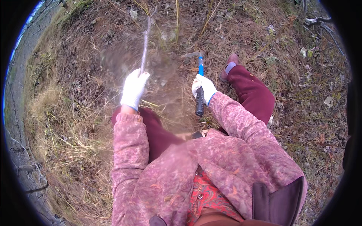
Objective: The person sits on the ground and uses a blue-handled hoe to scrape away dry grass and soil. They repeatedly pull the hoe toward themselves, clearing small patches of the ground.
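My left hand (134,88), in a white knitted glove, is closed around the lower end of a bare woody stick (145,42) that points away from me. My right hand (206,88), in a matching glove, grips a sickle (201,66) by its handle, blue above and black below. The curved blade (192,54) at the top points left, towards the stick, without touching it. Dry grass and soil lie under both hands. My fingers partly hide the middle of the sickle's handle.
Thin upright stems (177,21) rise beyond the hands. Dry grass (82,138) covers the slope at left, with bare branches (35,172) past its edge. My shoe (232,60) rests on the ground at right. More branches (319,21) show at the upper right.
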`<state>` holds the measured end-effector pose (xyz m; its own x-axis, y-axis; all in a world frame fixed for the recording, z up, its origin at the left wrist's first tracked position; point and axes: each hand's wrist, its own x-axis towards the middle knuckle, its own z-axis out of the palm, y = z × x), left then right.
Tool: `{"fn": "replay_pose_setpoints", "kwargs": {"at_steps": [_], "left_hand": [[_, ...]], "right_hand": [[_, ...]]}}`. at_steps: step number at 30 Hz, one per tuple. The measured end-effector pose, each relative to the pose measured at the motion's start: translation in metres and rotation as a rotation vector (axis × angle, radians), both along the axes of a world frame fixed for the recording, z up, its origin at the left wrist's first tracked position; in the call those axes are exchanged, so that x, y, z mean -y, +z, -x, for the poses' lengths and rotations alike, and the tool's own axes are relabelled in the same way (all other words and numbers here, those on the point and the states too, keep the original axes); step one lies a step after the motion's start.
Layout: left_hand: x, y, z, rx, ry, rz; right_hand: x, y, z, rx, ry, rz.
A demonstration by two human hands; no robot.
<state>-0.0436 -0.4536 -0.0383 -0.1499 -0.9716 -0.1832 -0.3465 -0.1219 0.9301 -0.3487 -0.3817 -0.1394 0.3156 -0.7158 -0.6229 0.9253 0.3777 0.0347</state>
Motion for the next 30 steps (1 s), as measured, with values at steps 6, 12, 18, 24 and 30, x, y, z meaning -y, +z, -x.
{"fn": "replay_pose_setpoints", "kwargs": {"at_steps": [6, 12, 18, 24, 30], "left_hand": [[-0.004, 0.018, -0.005, -0.122, 0.044, -0.129], [-0.007, 0.034, -0.013, -0.27, 0.117, -0.241], [-0.012, 0.046, -0.012, -0.326, 0.106, -0.311], [-0.013, 0.046, -0.013, -0.364, 0.097, -0.338], [-0.014, 0.051, -0.016, -0.409, 0.131, -0.361]], "right_hand": [[0.032, -0.046, -0.049, 0.152, -0.108, 0.011], [0.036, -0.052, -0.035, 0.328, -0.035, -0.029], [0.051, -0.032, -0.007, 0.35, 0.02, -0.101], [0.082, -0.035, -0.022, -0.03, 0.331, -0.108], [0.073, -0.041, -0.055, 0.161, 0.347, -0.164]]}}
